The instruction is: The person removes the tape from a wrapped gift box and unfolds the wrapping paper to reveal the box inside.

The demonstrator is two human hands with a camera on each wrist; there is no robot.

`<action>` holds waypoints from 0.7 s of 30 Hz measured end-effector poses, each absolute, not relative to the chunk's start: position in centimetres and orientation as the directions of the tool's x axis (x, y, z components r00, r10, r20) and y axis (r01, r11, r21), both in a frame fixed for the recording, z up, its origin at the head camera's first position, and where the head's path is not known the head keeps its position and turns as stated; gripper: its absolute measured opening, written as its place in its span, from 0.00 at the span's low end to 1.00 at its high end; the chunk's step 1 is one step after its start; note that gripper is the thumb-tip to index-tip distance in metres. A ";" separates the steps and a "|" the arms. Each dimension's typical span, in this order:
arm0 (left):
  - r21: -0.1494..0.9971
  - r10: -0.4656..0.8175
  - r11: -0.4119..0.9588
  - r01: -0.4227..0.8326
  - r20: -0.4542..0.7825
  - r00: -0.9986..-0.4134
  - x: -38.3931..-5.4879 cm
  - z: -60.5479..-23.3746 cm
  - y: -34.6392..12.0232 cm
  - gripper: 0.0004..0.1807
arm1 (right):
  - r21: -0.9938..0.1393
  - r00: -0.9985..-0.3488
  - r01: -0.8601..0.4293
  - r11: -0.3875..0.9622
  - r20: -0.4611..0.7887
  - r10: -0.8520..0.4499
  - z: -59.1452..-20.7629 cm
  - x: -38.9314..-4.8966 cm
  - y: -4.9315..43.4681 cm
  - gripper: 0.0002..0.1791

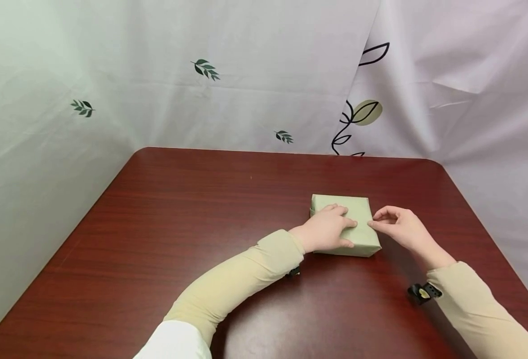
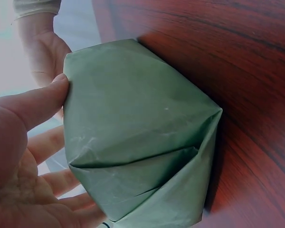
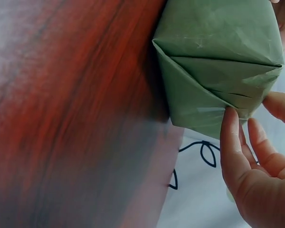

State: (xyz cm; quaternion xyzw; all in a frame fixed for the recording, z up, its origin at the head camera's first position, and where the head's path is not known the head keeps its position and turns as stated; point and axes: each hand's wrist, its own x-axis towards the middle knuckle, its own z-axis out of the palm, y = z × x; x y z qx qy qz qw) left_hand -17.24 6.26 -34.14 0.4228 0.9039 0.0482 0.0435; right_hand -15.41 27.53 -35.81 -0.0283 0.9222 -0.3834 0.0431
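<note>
Head: wrapped box (image 1: 361, 209) is lying toward the table's (image 1: 156, 224) right edge; left hand (image 1: 328, 230) is resting loosely spread on top.
Left wrist: box is showing creases; probably light, crushable; best held by opposite sides.
Right wrist: right hand (image 3: 261, 190) is pressing the folded flap (image 3: 194, 102), not gripping.

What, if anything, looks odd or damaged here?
Only something minor: in the left wrist view, the folded end of the green wrapped box seems to gape slightly rather than lie flat, with pale creases nearby. Nothing looks spilled.

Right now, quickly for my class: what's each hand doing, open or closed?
Left hand: open, resting on the green wrapped box.
Right hand: open, fingertips touching the folded end.
</note>
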 end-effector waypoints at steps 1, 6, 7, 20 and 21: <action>0.122 0.768 0.638 0.760 -0.038 -0.639 -17.2 -34.1 6.2 0.28 | -0.707 -0.995 -0.024 0.707 -0.052 -0.085 -35.8 -15.4 27.5 0.16; 0.124 0.770 0.637 0.761 -0.046 -0.637 -17.2 -34.0 6.2 0.28 | -0.685 -0.995 -0.025 0.728 -0.050 -0.081 -35.6 -15.4 27.4 0.14; 0.125 0.771 0.636 0.762 -0.046 -0.636 -17.2 -34.1 6.2 0.28 | -0.678 -0.995 -0.027 0.734 -0.049 -0.081 -35.6 -15.4 27.4 0.14; 0.134 0.775 0.630 0.765 -0.040 -0.631 -17.2 -34.1 6.0 0.28 | -0.670 -0.989 -0.131 0.731 0.037 -0.143 -35.9 -15.4 27.7 0.14; 0.133 0.776 0.629 0.766 -0.042 -0.630 -17.2 -34.1 6.0 0.29 | -0.663 -0.985 -0.157 0.732 0.051 -0.165 -36.0 -15.3 27.9 0.14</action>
